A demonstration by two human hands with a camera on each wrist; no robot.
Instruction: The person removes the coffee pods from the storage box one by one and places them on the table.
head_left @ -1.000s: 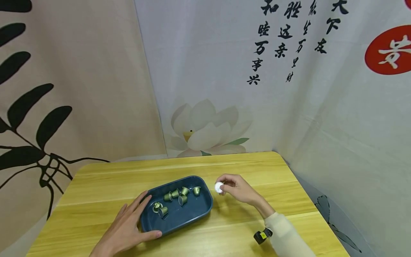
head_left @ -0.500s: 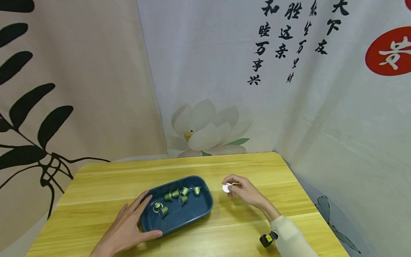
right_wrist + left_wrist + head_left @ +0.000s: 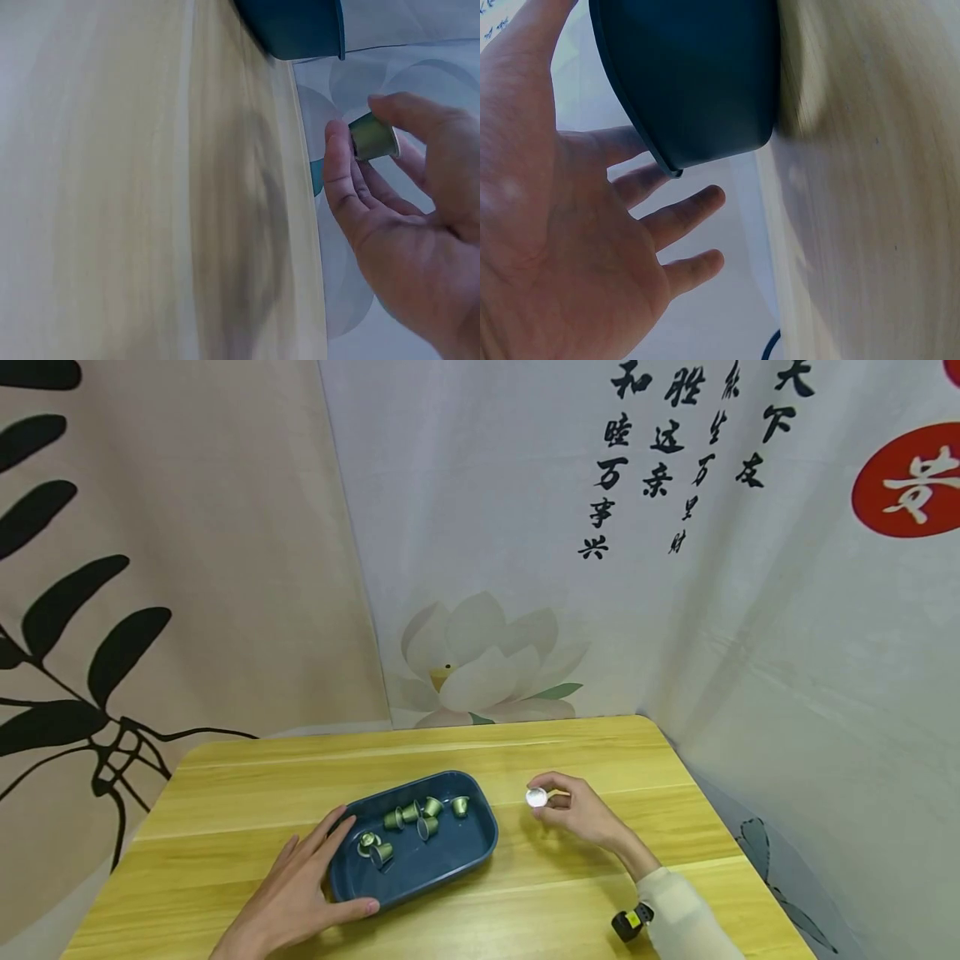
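Observation:
A dark blue rectangular tray (image 3: pixel 408 884) holds several green coffee capsules (image 3: pixel 427 827), some upright and some on their sides. At the tray's left end my left hand (image 3: pixel 300 885) rests with spread, fairly straight fingers, the thumb along the near side. Seen from the left wrist, its fingers (image 3: pixel 682 217) spread near the tray corner (image 3: pixel 697 90), two of them partly hidden behind the rim. Right of the tray, my right hand (image 3: pixel 573 810) pinches another green coffee capsule (image 3: pixel 373 137) above the table between thumb and fingertips. Its pale round lid (image 3: pixel 536 797) faces the head camera.
The yellow wood-grain table (image 3: pixel 480 927) extends around the tray, with its far edge close to a printed curtain (image 3: pixel 495 527). A black device with a yellow mark (image 3: pixel 632 922) is strapped at my right wrist.
My right hand has drawn away from the tray to the right, carrying the coffee capsule. The left hand, the tray and the capsules in it have stayed in place.

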